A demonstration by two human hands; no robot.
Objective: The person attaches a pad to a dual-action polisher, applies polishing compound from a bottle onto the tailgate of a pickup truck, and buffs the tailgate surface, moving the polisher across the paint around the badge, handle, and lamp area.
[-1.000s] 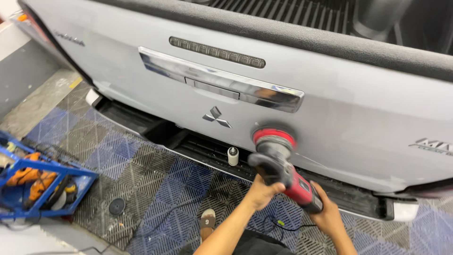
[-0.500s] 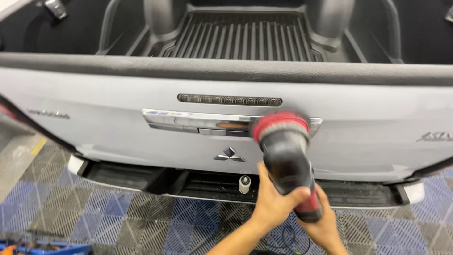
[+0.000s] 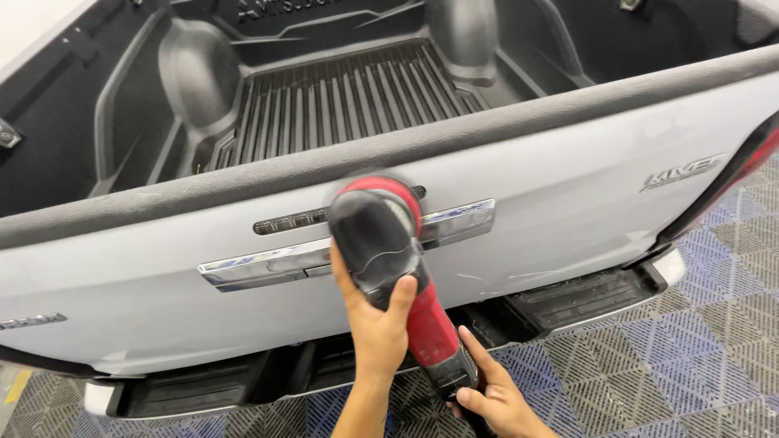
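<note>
Notably, both hands, left hand (image 3: 375,324) and right hand (image 3: 497,399), clenched the polisher (image 3: 389,259); its pad overlapped the chrome handle (image 3: 276,261) above the grip, risking a snag.

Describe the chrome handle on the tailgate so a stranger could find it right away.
Start at the white tailgate of the pickup, below the black bed. Across its middle runs the chrome handle, partly behind the red and black polisher. It is the only mirror-bright strip there.
</note>
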